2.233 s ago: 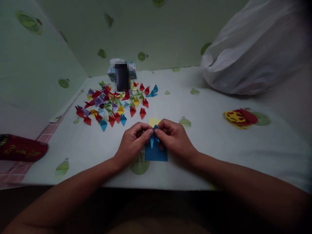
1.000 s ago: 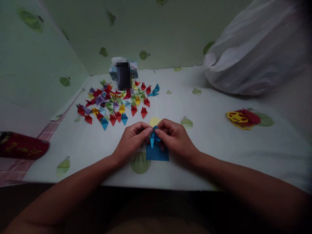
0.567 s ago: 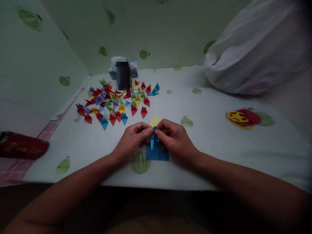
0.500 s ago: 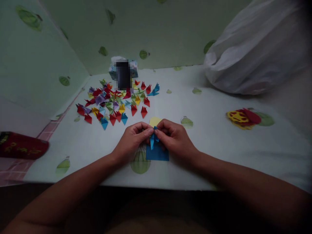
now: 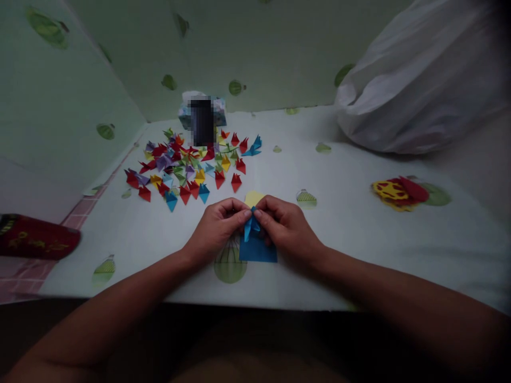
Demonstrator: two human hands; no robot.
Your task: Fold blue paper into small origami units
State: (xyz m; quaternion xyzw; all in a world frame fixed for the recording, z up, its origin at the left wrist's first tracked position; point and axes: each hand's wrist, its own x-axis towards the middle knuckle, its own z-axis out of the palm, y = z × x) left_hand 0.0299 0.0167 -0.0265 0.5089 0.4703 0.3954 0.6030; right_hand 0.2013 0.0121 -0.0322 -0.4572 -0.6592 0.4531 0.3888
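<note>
A small folded blue paper piece [image 5: 252, 227] is pinched between my left hand [image 5: 219, 226] and my right hand [image 5: 288, 226], with both thumbs and fingertips meeting at its top. Each hand is closed on it, and its pointed lower part hangs down. Below it lies a flat blue paper sheet [image 5: 258, 251] on the table. A pale yellow paper [image 5: 254, 198] shows just behind my fingertips. Several folded paper figures [image 5: 184, 194] in red, blue, yellow, green and purple are spread over the table's back left.
A dark phone-like object, partly pixelated, [image 5: 203, 122] stands before a tissue box [image 5: 220, 110]. A large white plastic bag [image 5: 391, 101] fills the back right. Red and yellow cutouts [image 5: 399, 193] lie at right. A red object [image 5: 38, 238] sits at the left edge.
The lower point of the folded blue piece has shifted slightly up and left. Both hands keep nearly the same place and grip.
</note>
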